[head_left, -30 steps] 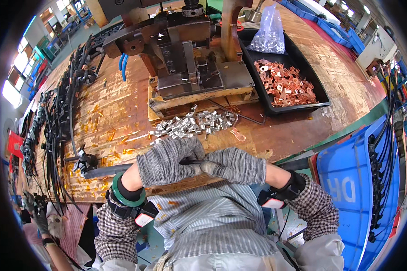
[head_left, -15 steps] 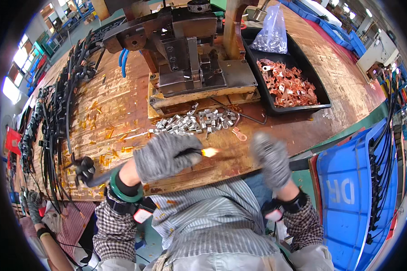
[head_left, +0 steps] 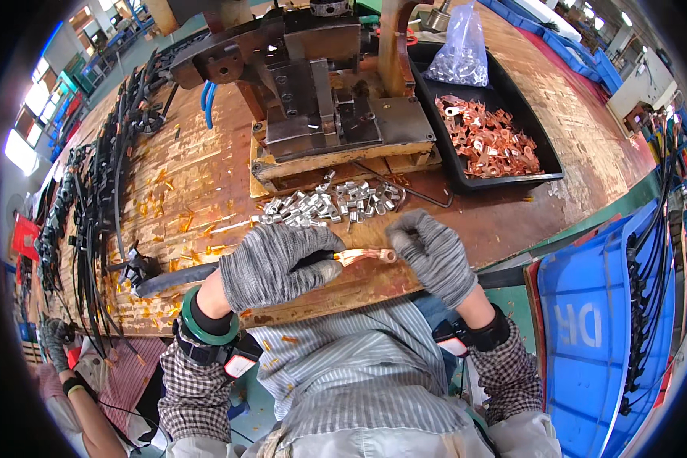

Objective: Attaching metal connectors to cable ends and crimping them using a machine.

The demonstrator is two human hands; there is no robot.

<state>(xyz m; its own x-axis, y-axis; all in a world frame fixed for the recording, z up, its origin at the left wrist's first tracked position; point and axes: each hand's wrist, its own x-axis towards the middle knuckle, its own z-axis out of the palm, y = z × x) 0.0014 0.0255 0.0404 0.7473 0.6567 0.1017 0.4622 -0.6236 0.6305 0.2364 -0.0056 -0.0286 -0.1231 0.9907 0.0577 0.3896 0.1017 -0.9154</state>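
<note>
My left hand (head_left: 278,267), in a grey knit glove, is closed round a dark cable (head_left: 179,280) that comes in from the left. The cable's bare copper end (head_left: 349,257) sticks out past the fingers. At that end is a copper ring terminal (head_left: 387,256), lined up with the wire; how far the wire sits inside it I cannot tell. My gloved right hand (head_left: 437,256) pinches the terminal's ring end between thumb and fingers. Just beyond both hands lies a pile of silvery metal sleeves (head_left: 328,204) on the wooden table.
A heavy metal press (head_left: 320,114) stands behind the pile, a hex key (head_left: 412,193) at its foot. To its right, a black tray (head_left: 504,183) holds copper terminals and a bag (head_left: 458,53). Bundled black cables (head_left: 99,183) lie left. A blue crate (head_left: 580,305) stands right; another person's gloved hand (head_left: 56,340) shows lower left.
My right hand has moved left to the wire end. The copper ring terminal that lay beside the pile is gone from there, and one now sits at the wire end.
</note>
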